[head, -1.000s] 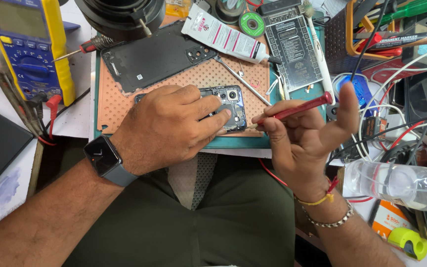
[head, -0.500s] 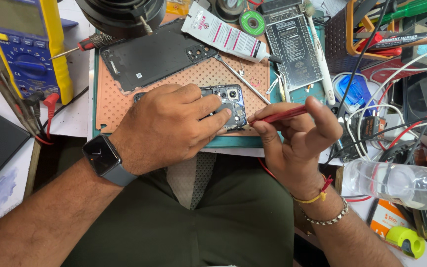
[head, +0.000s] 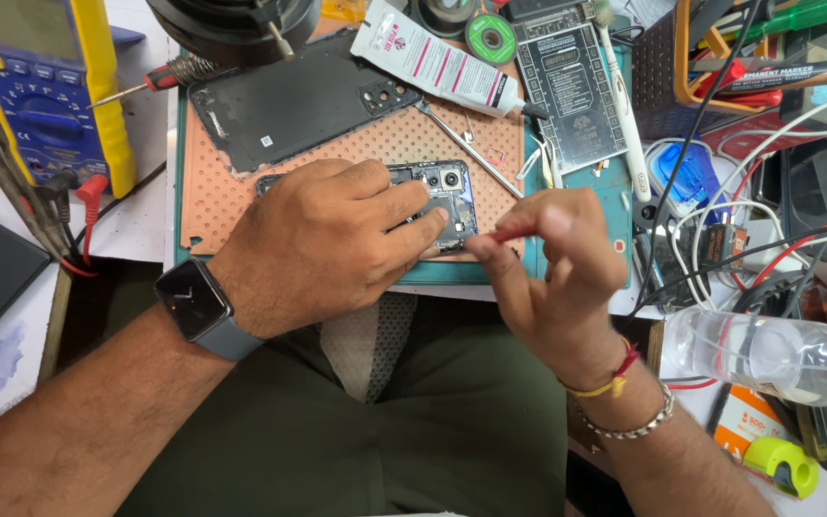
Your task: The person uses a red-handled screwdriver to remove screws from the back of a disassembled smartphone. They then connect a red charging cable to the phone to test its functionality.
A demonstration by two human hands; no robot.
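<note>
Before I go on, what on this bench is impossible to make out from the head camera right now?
- Opened phone: mostly covered by the left hand; only its camera end shows.
- Red-handled tool: its tip is hidden behind the right hand, whose fingers are blurred.
- Yellow multimeter: cut off by the top and left edges.
- Plastic bottle: its cap end is buried in clutter on the right.
</note>
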